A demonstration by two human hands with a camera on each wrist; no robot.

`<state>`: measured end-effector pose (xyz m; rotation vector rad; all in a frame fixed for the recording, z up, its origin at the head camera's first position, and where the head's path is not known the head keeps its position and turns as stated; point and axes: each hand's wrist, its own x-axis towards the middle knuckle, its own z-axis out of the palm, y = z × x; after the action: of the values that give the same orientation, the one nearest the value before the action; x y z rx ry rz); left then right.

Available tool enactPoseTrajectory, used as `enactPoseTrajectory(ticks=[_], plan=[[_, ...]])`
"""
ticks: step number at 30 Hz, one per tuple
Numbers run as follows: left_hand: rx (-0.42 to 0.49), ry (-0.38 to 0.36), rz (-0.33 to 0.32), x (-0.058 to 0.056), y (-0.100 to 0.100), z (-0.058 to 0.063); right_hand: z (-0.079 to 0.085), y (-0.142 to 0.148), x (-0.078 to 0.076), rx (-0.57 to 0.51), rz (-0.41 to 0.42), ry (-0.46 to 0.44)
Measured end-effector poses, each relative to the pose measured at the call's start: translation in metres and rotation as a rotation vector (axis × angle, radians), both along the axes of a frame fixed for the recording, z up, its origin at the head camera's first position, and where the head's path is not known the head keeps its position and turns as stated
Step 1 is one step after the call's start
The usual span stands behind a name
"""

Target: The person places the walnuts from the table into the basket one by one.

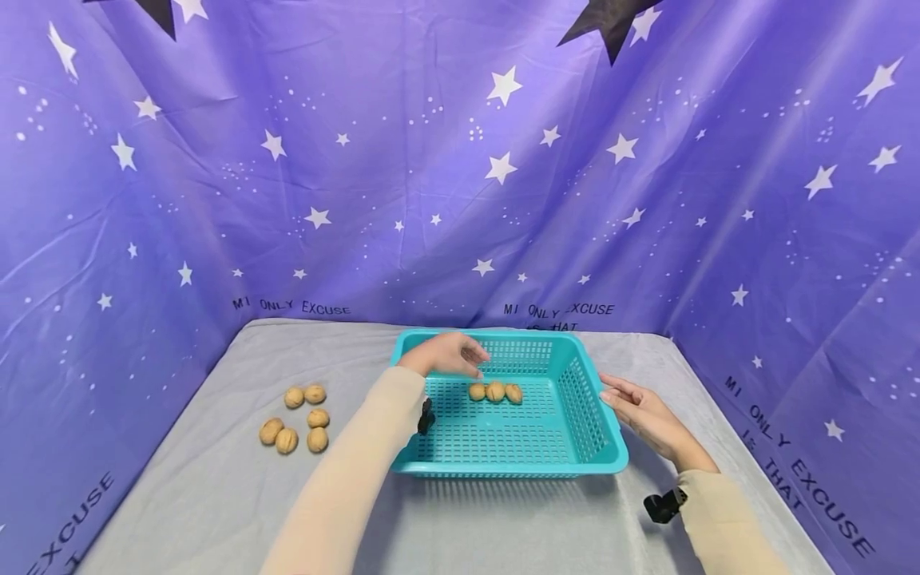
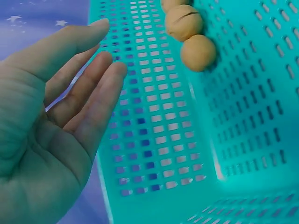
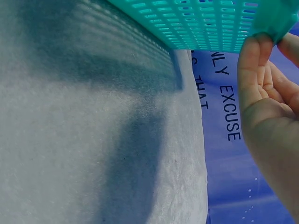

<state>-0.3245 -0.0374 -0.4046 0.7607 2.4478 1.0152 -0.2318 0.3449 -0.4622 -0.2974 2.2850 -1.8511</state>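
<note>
A turquoise plastic basket (image 1: 503, 469) with slotted walls stands on the cloth-covered table. Three walnuts (image 1: 495, 391) lie in a row on its floor. Above the basket's left part, my left hand (image 1: 449, 354) hangs with loosely bent fingers and nothing in them; in the left wrist view the palm (image 2: 51, 154) shows bare, apart from the walnuts (image 2: 198, 52). At the right side, my right hand (image 1: 643, 415) pinches the basket's rim between thumb and fingers, as the fingertips (image 3: 257, 46) at the rim in the right wrist view also show.
Several more walnuts (image 1: 287, 440) lie loosely grouped on the grey cloth (image 1: 216, 495), left of the basket. A purple curtain (image 1: 402, 184) with white stars encloses the table at the back and both sides.
</note>
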Motion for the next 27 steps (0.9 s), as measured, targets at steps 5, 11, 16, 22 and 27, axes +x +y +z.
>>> enactPoseTrajectory(ticks=[5,11,16,22,27], plan=[[0.023,0.03,0.0,0.002,-0.009,0.01,0.002,0.001,0.0,0.012,-0.001,0.007],[0.052,0.072,0.012,0.004,-0.029,0.012,0.001,0.001,0.0,0.035,-0.002,0.01],[0.091,0.098,0.033,0.005,-0.053,0.016,0.0,0.001,0.0,0.033,-0.004,0.013],[0.095,0.143,0.111,0.006,-0.091,0.02,0.001,0.0,0.0,0.026,-0.004,0.013],[0.09,0.169,0.176,0.012,-0.131,0.021,0.001,0.0,0.001,0.029,-0.006,0.011]])
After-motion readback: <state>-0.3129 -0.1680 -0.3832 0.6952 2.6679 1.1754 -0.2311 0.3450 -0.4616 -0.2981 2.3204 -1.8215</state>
